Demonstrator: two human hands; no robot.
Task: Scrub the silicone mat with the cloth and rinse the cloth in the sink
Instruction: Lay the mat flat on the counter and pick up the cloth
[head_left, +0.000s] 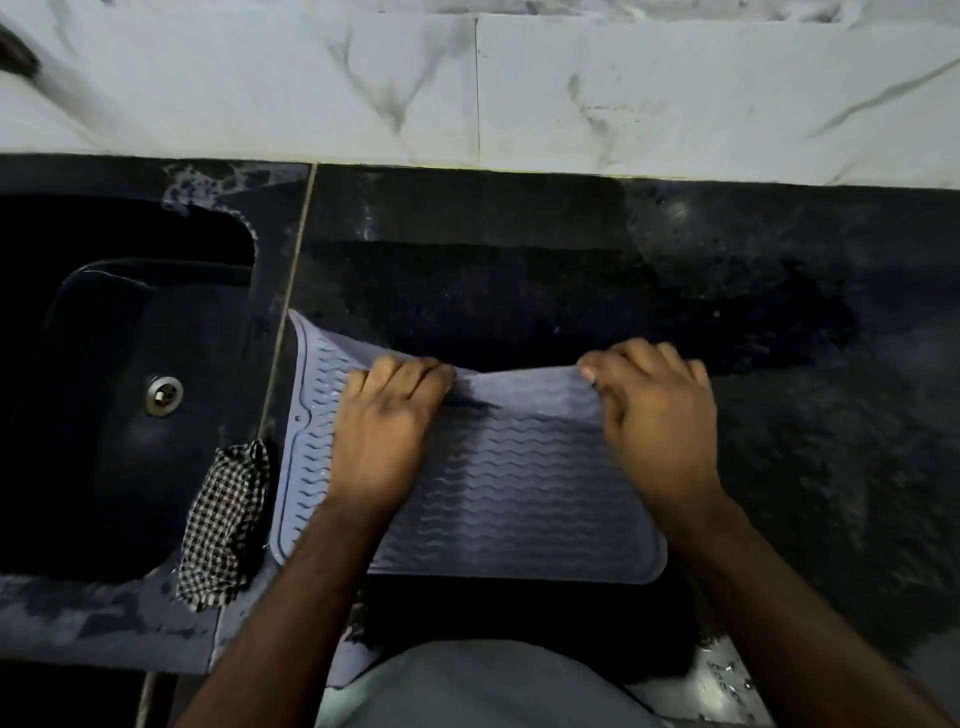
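- The wall behind the mat is pale marble-look tile with grey veins and one thin upright joint.
- The counter under the mat is dark speckled stone, wet, with a darker patch just beyond the mat's far edge.
- The sink is a dark, rounded-corner basin sunk into the counter left of the mat, with a round metal drain in its floor.
- The mat is a grey-blue flexible rectangle with rounded corners and wavy raised ridges; its near part lies flat on the counter, while its far edge is lifted and folded toward the person.
- The left hand has its fingers curled over the mat's raised far edge, gripping it, and the forearm covers part of the mat's near left side.
- The right hand clasps the same raised edge further right, fingers curled over it.
- The cloth is a crumpled black-and-white checked rag, lying just left of the mat on the sink's rim, partly hanging into the basin, held by neither hand.
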